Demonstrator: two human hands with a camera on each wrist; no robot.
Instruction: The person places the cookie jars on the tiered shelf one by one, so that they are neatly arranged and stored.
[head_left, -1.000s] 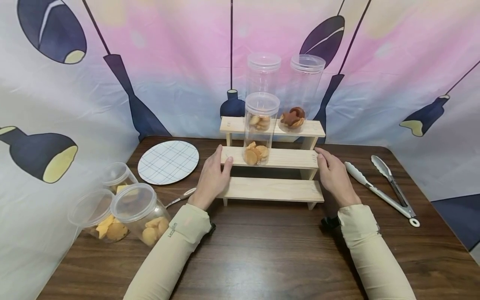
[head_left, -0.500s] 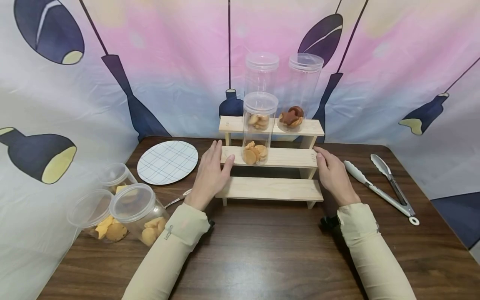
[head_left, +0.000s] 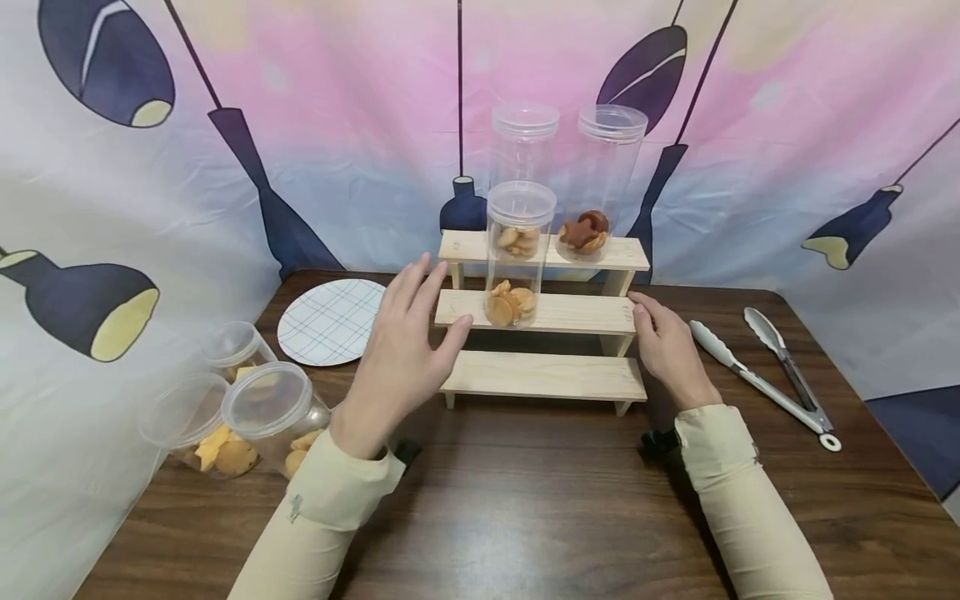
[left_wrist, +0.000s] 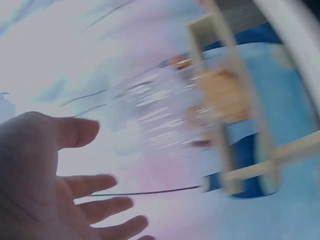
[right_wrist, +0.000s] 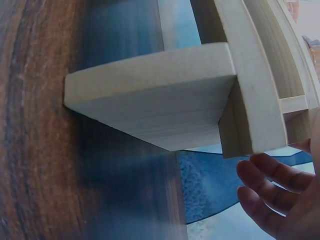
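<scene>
Indoor staged set-up: cloth bkdrp (head_left: 360, 183) behind tbl (head_left: 510, 517).

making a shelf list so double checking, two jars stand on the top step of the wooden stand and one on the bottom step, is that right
One slip: the single jar stands on the middle step, not the bottom step, as the head view shows. Two jars do stand on the top step.

The head view looks down on the stand (head_left: 576, 312), shared closer by both wrist views, the blurred left seemingly sideways.
</scene>
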